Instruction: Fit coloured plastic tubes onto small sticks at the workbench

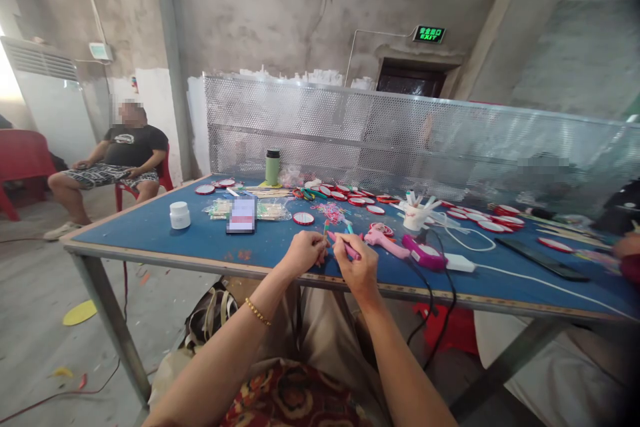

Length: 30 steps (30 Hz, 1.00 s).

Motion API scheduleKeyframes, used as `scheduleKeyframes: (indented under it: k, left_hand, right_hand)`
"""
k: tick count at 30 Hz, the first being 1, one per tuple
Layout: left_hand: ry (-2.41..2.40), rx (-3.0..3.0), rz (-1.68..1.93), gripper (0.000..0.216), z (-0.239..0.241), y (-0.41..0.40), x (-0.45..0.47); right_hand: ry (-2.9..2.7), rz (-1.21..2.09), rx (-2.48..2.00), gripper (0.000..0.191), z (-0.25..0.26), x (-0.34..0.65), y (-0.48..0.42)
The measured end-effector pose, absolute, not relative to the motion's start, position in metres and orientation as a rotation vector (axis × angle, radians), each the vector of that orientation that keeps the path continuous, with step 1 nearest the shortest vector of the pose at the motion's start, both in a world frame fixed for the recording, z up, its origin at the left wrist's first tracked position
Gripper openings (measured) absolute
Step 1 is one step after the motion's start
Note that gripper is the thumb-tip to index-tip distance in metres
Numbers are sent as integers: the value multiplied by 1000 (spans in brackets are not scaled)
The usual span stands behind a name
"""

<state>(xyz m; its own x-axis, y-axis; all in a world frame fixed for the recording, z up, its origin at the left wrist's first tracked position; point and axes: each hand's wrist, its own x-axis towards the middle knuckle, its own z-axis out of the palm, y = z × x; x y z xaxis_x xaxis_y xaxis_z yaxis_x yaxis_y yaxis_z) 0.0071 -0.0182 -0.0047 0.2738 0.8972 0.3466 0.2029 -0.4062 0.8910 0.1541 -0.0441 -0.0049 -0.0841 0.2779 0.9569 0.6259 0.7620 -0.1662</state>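
Both hands meet over the near edge of the blue table. My left hand (306, 250) is closed, its fingertips pinching a thin small stick (326, 228) with coloured bands near its top. Close beside it, my right hand (359, 261) is wrapped round a pink pen-like tool (351, 251), whose front points toward the stick. Just beyond the hands lies a loose pile of small colourful pieces (334, 212). A red-rimmed round disc (303, 218) rests left of that pile. To the right of my right hand lies a pink glue gun-like tool (387, 241).
A phone (242, 215), white jar (180, 215) and green bottle (273, 167) stand left. On the right are a cup of sticks (415, 213), a purple device (424, 253), cables and a dark phone (543, 259). Behind runs a perforated metal screen (300, 120). A person (131, 147) sits left.
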Motion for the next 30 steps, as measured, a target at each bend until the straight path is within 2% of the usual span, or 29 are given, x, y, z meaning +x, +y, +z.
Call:
scheduleKeyframes:
  k: [30]
  left_hand:
    - [1023, 1818, 1170, 24, 0, -23, 6]
  right_hand:
    - [-1706, -309, -722, 18, -3, 153, -47]
